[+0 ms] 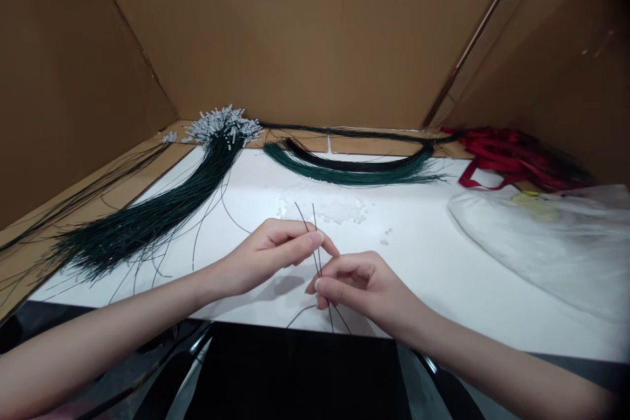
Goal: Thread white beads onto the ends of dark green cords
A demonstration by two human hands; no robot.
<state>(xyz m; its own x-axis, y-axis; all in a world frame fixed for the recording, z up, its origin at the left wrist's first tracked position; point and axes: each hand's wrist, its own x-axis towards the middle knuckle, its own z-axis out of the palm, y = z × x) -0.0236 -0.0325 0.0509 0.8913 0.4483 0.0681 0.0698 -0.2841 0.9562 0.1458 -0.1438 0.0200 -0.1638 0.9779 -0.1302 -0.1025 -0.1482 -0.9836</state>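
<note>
In the head view, my left hand pinches two thin dark wires between thumb and fingers near their upper ends. Just below, my right hand pinches the same wires, and their lower ends cross and stick out beneath it. Both hands are held close together above the front part of a white board. Behind them lies a loose patch of small white beads. Whether a bead sits on the wires is too small to tell.
At left lies a thick bundle of dark green wires tipped with white beads. Green and black strands curve along the back. Red ribbon and a clear plastic bag lie at right. Cardboard walls enclose the board.
</note>
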